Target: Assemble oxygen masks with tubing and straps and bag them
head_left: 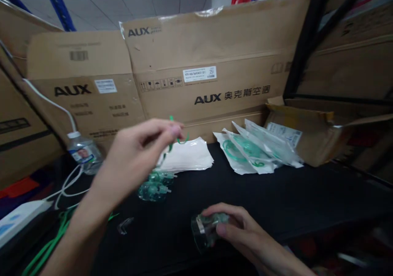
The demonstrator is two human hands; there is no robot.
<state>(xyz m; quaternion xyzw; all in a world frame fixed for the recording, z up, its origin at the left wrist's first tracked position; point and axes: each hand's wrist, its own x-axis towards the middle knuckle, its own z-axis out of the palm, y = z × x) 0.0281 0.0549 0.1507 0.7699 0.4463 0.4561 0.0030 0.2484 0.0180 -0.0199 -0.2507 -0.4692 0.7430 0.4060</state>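
My left hand [135,151] is raised over the left side of the black table, thumb and fingers pinched on a thin green elastic cord [171,118]. Lower down at the right, my right hand [241,229] grips a clear greenish face mask [198,237] with a metal nose strip. Several similar masks [153,189] lie beyond my left wrist. On the table between my arms sits a small clear plastic piece [124,225]. A bundle of green cords [50,243] rests at the lower left, partly hidden by my forearm.
White pouches [192,155] are stacked at the back. Packed bags with green tubing [248,149] lean near an opened cardboard box [310,141]. A plastic bottle [84,153], white cable [66,186] and power strip [21,218] stand left. Large cartons [215,59] wall off the back.
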